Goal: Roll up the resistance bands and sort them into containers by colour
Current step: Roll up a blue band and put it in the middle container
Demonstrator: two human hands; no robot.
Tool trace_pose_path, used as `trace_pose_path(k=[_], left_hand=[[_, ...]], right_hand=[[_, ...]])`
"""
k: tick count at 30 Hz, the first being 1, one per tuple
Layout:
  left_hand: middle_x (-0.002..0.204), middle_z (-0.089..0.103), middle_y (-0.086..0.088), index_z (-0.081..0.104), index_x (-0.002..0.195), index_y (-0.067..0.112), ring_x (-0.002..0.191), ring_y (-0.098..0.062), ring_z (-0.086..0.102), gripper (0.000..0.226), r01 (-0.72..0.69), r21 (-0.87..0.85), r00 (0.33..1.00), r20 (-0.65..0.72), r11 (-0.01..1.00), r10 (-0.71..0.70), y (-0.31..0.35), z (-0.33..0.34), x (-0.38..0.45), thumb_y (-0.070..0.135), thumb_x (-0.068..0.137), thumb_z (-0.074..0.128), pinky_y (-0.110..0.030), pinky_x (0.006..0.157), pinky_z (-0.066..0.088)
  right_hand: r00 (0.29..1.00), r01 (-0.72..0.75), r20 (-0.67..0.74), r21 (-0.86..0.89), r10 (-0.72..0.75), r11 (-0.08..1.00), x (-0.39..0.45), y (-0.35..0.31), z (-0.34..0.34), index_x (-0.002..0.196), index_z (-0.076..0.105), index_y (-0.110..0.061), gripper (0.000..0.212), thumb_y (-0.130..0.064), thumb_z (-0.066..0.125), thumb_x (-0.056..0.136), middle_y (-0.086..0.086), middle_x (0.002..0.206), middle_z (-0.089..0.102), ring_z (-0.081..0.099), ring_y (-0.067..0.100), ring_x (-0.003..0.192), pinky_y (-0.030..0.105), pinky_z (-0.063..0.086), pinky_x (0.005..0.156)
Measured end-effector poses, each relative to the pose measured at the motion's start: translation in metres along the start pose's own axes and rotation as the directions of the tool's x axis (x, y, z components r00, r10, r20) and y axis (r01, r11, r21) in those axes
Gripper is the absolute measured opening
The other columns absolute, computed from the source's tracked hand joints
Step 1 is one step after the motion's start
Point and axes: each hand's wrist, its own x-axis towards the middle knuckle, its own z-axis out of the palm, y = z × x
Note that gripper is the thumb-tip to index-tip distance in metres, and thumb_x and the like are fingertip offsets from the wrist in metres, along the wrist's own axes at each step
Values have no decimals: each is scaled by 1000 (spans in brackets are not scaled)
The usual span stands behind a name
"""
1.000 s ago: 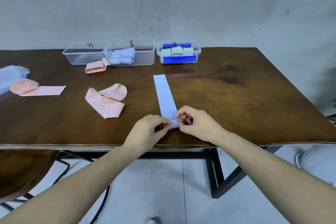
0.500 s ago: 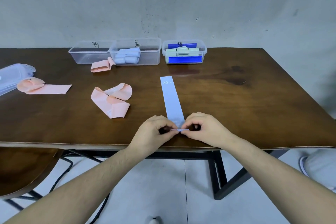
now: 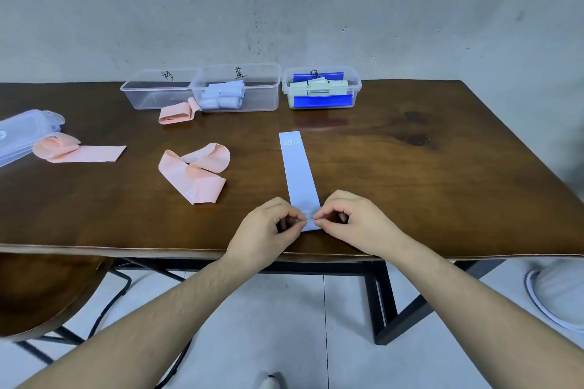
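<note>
Pale-blue band (image 3: 298,172) lies flat near the table's (image 3: 410,199) front edge, its near end pinched by left hand (image 3: 267,232) and right hand (image 3: 354,224), rolling barely begun; next likely needs tight, even turns away.

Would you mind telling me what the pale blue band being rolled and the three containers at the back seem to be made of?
The pale blue band looks like thin matte latex or similar rubber: it lies flat and limp, and its near end folds between both hands' fingertips. The three containers look like clear, slightly glossy rigid plastic: their contents show through the walls.
</note>
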Motion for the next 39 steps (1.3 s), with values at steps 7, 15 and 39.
trace_pose_path(k=[7, 15, 39], left_hand=[[90, 58, 17, 78, 96, 22, 75, -11, 57, 16, -41, 25, 999, 12, 999, 41, -1, 2, -2, 31, 83, 78, -18, 65, 48], [93, 60, 14, 78, 98, 19, 73, -7, 54, 16, -79, 76, 997, 5, 994, 79, -2, 4, -2, 29, 86, 75, -14, 65, 44], [93, 62, 15, 73, 100, 21, 85, -6, 59, 9, -43, 53, 999, -2, 998, 43, -2, 7, -1, 24, 94, 67, -20, 73, 49]], right_hand=[[999, 30, 44, -102, -26, 994, -1, 2, 1, 96, 78, -28, 9, -25, 71, 92, -17, 93, 58, 56, 3, 91, 12, 42, 75], [978, 204, 29, -292, -205, 934, -6, 9, 6, 104, 78, -23, 19, -32, 74, 88, -17, 98, 55, 43, 3, 91, 9, 36, 81], [999, 40, -8, -136, -42, 990, 0, 4, 5, 102, 72, -36, 12, -28, 69, 94, -18, 90, 62, 53, 3, 93, 15, 41, 70]])
